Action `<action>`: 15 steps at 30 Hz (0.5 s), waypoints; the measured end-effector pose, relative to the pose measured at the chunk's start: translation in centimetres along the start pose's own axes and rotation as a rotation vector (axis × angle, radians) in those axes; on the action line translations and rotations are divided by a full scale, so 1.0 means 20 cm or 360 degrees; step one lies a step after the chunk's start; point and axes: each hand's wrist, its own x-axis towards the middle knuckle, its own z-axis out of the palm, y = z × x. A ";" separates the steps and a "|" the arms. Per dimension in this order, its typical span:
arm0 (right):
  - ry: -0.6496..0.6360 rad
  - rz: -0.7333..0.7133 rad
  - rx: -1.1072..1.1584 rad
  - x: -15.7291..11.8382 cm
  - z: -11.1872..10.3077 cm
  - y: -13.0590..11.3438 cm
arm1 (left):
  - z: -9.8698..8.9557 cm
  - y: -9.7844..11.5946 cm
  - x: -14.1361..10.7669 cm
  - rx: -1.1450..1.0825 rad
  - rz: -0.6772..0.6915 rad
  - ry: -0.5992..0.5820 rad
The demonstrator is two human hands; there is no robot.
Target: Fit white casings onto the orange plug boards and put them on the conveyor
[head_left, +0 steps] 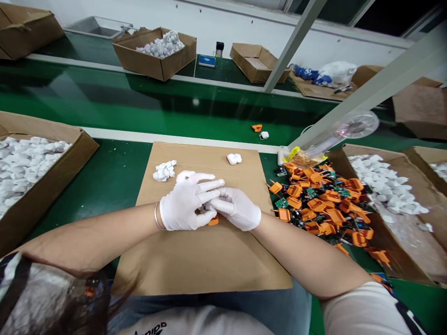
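White gloves cover both hands, which meet over a brown cardboard sheet [202, 265]. Between them is an orange part [213, 221], mostly hidden by the fingers. My left hand [190, 201] is closed around it from the left, its upper fingers reaching across toward the other hand. My right hand [237, 207] pinches at the same spot from the right, fingertips together. A small cluster of white pieces [164, 170] lies on the sheet beyond my left hand. Another white piece [233, 159] rests near the sheet's far right corner.
Orange parts with green boards [323, 200] are heaped at the right. Boxes of white pieces stand left [80, 149] and right [415, 246]. A slanted grey post [356, 88] rises at the right. An orange piece [257, 127] lies on the green surface beyond the sheet.
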 end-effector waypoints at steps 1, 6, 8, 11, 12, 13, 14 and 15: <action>0.0042 0.0024 0.0056 0.00 0.01 0.00 | 0.00 0.00 0.00 0.0000 -0.0024 -0.0026; 0.0109 0.0026 0.0088 0.00 0.03 -0.02 | 0.02 -0.02 0.00 0.0010 -0.0129 -0.0141; 0.0139 0.0084 0.0035 0.00 0.02 -0.01 | 0.03 -0.03 -0.01 0.0011 -0.0140 -0.0194; 0.0156 0.0110 -0.0053 0.01 0.02 0.00 | 0.04 -0.04 -0.02 -0.0029 -0.0115 -0.0261; 0.0141 0.0086 -0.0083 0.01 0.02 0.00 | 0.04 -0.04 -0.02 -0.0044 -0.0113 -0.0271; 0.0124 0.0056 -0.0110 0.01 0.02 0.00 | 0.04 -0.04 -0.02 -0.0057 -0.0118 -0.0272; 0.0118 0.0028 -0.0133 0.01 0.03 -0.01 | 0.04 -0.04 -0.02 -0.0069 -0.0126 -0.0262; 0.0123 0.0010 -0.0150 0.00 0.04 -0.01 | 0.04 -0.04 -0.02 -0.0079 -0.0136 -0.0248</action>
